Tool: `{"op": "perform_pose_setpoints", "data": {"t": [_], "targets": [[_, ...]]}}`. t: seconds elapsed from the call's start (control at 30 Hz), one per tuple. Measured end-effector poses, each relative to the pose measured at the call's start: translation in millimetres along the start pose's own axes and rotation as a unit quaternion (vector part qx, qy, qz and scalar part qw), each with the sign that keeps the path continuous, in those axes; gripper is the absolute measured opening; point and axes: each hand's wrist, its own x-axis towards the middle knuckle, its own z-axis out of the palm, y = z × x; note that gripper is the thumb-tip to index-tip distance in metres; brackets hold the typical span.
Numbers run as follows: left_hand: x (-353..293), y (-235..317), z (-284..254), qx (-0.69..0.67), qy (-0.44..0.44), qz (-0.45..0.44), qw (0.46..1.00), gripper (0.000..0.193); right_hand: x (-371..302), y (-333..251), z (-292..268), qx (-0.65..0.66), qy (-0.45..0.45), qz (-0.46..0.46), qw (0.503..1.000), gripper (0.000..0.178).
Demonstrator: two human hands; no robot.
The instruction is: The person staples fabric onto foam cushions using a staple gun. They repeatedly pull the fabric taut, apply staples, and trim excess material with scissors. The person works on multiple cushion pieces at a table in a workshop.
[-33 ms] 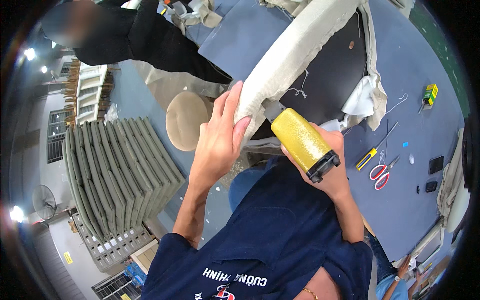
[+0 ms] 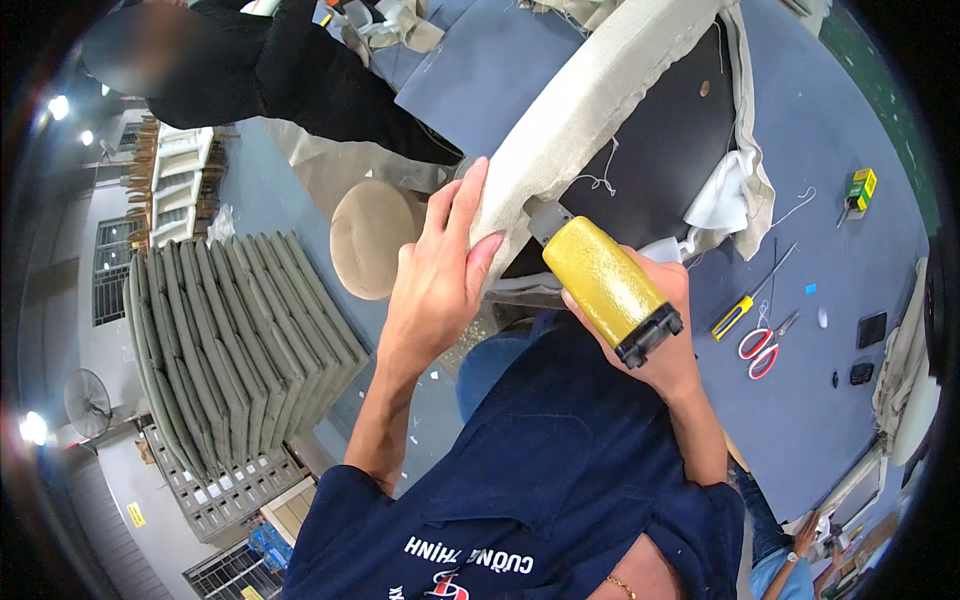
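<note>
A yellow staple gun [image 2: 605, 285] with a black end cap is held in my right hand [image 2: 660, 330], its fingers wrapped round the grip below the body. The metal nose of the tool meets the cream fabric edge of an upholstered panel [image 2: 575, 105]. My left hand [image 2: 440, 265] grips the near corner of that edge, with the thumb on the near face and the fingers along the outer side. Inside the fabric rim shows the panel's black backing [image 2: 670, 140], with loose white thread on it. White cloth [image 2: 720, 200] bunches up at the right side.
Right on the blue-grey table [image 2: 790, 420] lie a yellow-handled screwdriver [image 2: 735, 318], red-and-white scissors [image 2: 765, 355] and a small yellow-green box [image 2: 860, 188]. At left are a round beige stool [image 2: 372, 240] and stacked grey-green cushions [image 2: 235, 350]. A person in black [image 2: 320, 80] is at upper left.
Almost nothing differs. Both hands, the staple gun and the panel hold the same place, with only a very slight shift of the view.
</note>
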Motion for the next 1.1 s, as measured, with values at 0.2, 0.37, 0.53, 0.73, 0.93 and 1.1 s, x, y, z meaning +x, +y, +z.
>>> {"op": "perform_pose_setpoints", "data": {"t": [0.2, 0.37, 0.53, 0.73, 0.93, 1.1], "targets": [[0.8, 8.9, -3.2, 0.031, -0.019, 0.038, 0.999, 0.075, -7.4, -3.4, -0.6, 0.045, -0.046, 0.015, 0.998, 0.035], [0.5, 10.4, -5.8, 0.043, -0.042, 0.059, 0.996, 0.085, -17.5, -10.8, 1.2, 0.025, -0.062, 0.057, 0.996, 0.040], [5.1, 13.2, -10.9, 0.048, -0.055, 0.069, 0.995, 0.095, -19.8, -9.6, 1.6, 0.016, -0.092, 0.051, 0.994, 0.034], [28.0, 21.6, -24.6, -0.048, -0.031, 0.203, 0.978, 0.093, -25.0, -11.9, -13.1, 0.026, -0.023, 0.033, 0.999, 0.031], [86.2, 29.8, 39.7, -0.383, 0.193, 0.325, 0.843, 0.024, -30.4, -27.4, -56.1, -0.208, 0.082, -0.002, 0.975, 0.032], [117.2, 58.5, 55.6, -0.401, 0.269, 0.385, 0.786, 0.024, -25.1, -28.5, -74.5, -0.168, 0.136, -0.008, 0.976, 0.030]]}}
